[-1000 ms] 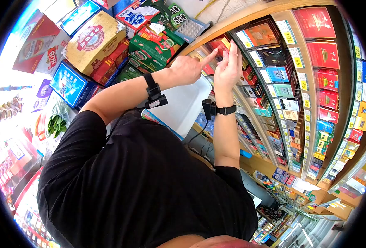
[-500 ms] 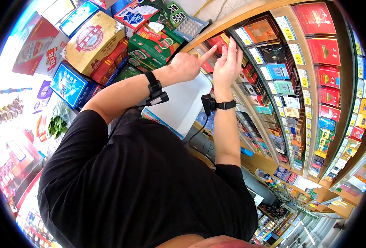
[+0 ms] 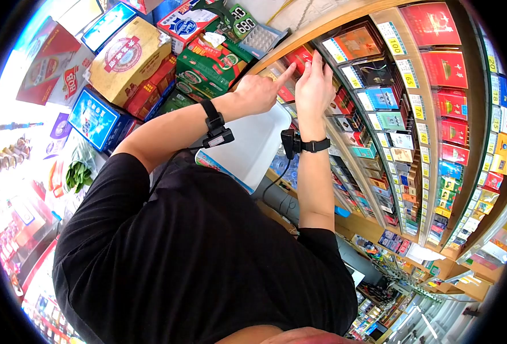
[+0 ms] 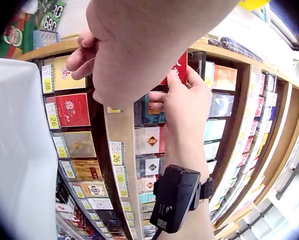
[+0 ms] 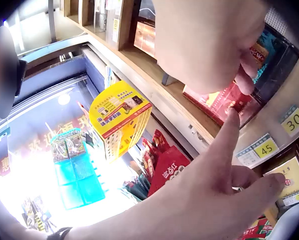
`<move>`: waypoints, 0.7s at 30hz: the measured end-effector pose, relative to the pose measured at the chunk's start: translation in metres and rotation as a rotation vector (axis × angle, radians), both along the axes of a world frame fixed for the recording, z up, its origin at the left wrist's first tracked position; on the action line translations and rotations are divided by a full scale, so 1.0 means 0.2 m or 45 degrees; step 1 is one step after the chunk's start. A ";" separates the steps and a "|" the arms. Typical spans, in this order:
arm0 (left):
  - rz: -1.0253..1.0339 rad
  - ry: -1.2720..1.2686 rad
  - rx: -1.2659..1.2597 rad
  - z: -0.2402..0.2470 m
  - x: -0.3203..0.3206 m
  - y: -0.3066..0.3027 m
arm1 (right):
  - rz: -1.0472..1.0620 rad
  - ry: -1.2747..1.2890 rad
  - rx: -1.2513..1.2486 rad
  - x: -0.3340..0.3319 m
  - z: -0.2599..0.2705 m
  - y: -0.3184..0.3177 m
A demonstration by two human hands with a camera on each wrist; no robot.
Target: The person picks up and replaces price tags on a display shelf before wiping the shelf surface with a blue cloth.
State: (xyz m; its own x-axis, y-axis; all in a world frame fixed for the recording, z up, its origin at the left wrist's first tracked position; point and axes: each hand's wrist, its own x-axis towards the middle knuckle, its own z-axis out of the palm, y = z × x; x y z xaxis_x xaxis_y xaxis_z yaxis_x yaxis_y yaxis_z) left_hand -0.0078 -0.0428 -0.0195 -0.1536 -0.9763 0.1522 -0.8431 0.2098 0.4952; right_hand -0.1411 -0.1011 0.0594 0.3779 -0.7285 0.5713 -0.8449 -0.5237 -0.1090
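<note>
My right hand [image 3: 313, 92] is at the top slot of the sloping shelf, its thumb and fingers on a red cigarette pack [image 4: 180, 69]. In the left wrist view, the thumb lies against the pack's face and a finger runs along its edge. My left hand [image 3: 257, 93] comes from the left with its index finger straight, the fingertip right at the red pack [image 5: 231, 104] in the right wrist view. Its thumb stands apart, over a pale yellow pack [image 5: 288, 177]. Part of the slot is hidden behind my right hand.
A white tray [image 3: 245, 146] lies below my hands. Rows of priced cigarette packs [image 3: 382, 100] fill the shelves to the right. Drink cartons [image 3: 128, 57] are stacked at the left. Beyond the wooden shelf edge [image 3: 345, 20], a yellow box [image 5: 120, 112] stands on a glass counter.
The pack, earlier tilted up with a yellow side showing, is now lower in the slot, red face visible. My right fingers have straightened over it. My left index finger stays beside it.
</note>
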 end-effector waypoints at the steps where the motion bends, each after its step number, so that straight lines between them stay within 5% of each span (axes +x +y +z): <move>1: -0.007 0.011 0.018 0.01 0.00 0.01 | -0.064 0.078 0.066 0.01 0.01 0.01; 11: -0.144 0.236 0.067 0.05 0.12 0.15 | 0.065 0.116 0.201 -0.02 0.05 0.06; 21: 0.044 0.559 0.059 -0.07 0.29 0.34 | -0.027 0.134 0.224 -0.01 0.04 0.06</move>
State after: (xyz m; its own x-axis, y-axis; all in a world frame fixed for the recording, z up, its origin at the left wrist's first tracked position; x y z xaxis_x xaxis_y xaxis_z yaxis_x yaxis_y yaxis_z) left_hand 0.0493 0.0245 -0.0344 -0.0514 -0.9871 0.1520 -0.5567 0.1546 0.8162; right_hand -0.1440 -0.0895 0.0679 0.4128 -0.8219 0.3925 -0.8669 -0.4867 -0.1076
